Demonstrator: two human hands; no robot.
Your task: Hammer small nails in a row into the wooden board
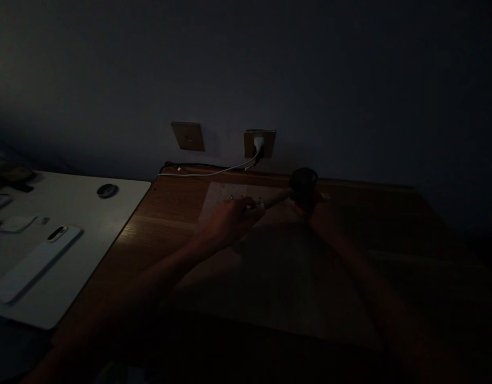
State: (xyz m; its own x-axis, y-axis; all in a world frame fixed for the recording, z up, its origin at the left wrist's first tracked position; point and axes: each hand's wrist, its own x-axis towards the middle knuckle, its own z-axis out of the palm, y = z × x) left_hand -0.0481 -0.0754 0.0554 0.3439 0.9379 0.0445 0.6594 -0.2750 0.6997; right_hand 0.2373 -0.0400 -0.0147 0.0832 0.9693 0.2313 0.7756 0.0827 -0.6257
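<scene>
The left hand is holding the left end of a pale-shafted tool, its fingers curling narrowly around the shaft. The right hand is gripping at or just below the dark head; low light is obscuring its exact finger placement. The tool is spanning the gap between both hands, above a pale sheet that is covering part of the wooden bench.

Status: handling appears to be in progress, as both hands are engaging the tool and neither end is being left unsupported. The view is not showing which operations are complete or which are remaining.

Containers: none is showing identifiable contents. Well left of the hands, a round dark item is resting on a white bench; whether it is a container cannot be told. A white smartphone is lying nearer the wearer.
</scene>
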